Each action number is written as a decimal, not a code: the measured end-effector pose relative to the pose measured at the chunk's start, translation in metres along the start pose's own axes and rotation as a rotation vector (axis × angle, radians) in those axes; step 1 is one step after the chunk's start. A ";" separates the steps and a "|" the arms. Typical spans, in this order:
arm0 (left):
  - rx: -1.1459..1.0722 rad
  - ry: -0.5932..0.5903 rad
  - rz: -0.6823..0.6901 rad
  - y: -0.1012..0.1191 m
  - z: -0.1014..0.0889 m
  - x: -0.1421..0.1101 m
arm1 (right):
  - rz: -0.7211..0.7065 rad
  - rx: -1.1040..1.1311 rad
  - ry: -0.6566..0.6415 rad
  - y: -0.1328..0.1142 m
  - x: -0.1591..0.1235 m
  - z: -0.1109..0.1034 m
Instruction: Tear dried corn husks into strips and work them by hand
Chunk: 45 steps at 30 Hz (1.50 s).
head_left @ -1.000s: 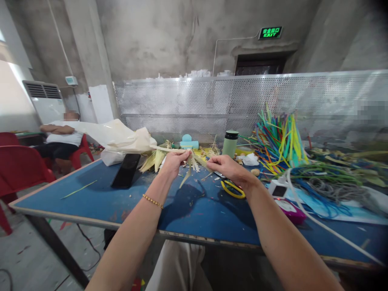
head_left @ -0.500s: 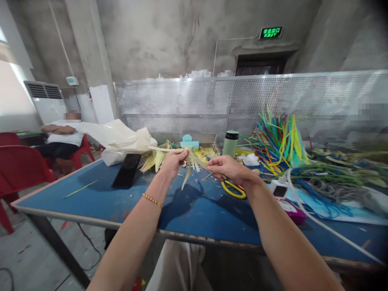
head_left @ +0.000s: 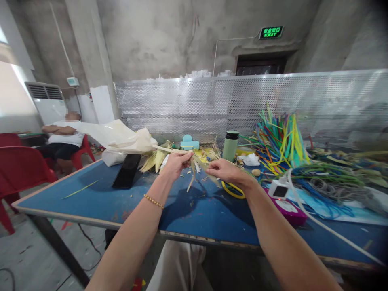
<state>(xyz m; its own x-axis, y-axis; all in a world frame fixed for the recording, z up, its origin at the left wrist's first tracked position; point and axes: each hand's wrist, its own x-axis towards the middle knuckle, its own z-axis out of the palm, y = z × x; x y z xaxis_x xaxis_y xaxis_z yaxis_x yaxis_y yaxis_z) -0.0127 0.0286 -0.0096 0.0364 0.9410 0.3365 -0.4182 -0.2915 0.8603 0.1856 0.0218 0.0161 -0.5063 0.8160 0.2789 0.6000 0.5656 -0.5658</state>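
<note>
Above the blue table (head_left: 100, 202), my left hand (head_left: 179, 165) pinches pale, dry leaf-like strips (head_left: 169, 150). One strip end sticks out to the left past the hand, and another dangles below the fingertips. A pale strip runs from there towards my right hand (head_left: 226, 170), whose fingers are curled closed on it. The strip's lower end shows beneath those fingers. Partly hidden by my right hand and wrist, yellow-handled scissors (head_left: 235, 192) lie on the table. Behind the hands are pale husks (head_left: 157, 159) and scattered scraps.
A black phone (head_left: 127, 171) and a white plastic bag (head_left: 127, 139) lie to the left. A green flask (head_left: 230, 146) stands behind my right hand. Colourful strips (head_left: 281, 141), a charger (head_left: 279, 189) with a white cable and a magenta box (head_left: 291, 212) are to the right. A person sits far left.
My left hand has shifted slightly right, and the dangling strip end has swung right with it. My right hand's fingertips are a little lower, still closed.
</note>
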 end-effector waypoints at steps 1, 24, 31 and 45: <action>0.014 -0.010 -0.001 -0.002 0.002 -0.001 | -0.046 0.028 -0.009 -0.001 0.001 0.001; -0.026 -0.035 0.015 -0.005 0.016 -0.007 | -0.018 0.344 0.131 -0.004 0.007 0.015; -0.158 0.070 0.015 0.000 0.010 -0.002 | 0.050 0.409 0.050 -0.003 0.005 0.013; -0.142 0.145 0.068 0.001 0.005 0.002 | -0.071 -0.154 0.299 0.005 0.010 0.012</action>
<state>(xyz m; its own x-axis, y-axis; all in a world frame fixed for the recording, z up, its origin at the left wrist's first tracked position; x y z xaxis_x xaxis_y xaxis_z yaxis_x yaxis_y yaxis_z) -0.0085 0.0297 -0.0062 -0.1232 0.9379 0.3243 -0.5394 -0.3376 0.7714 0.1756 0.0313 0.0067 -0.3600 0.7599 0.5413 0.6680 0.6149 -0.4191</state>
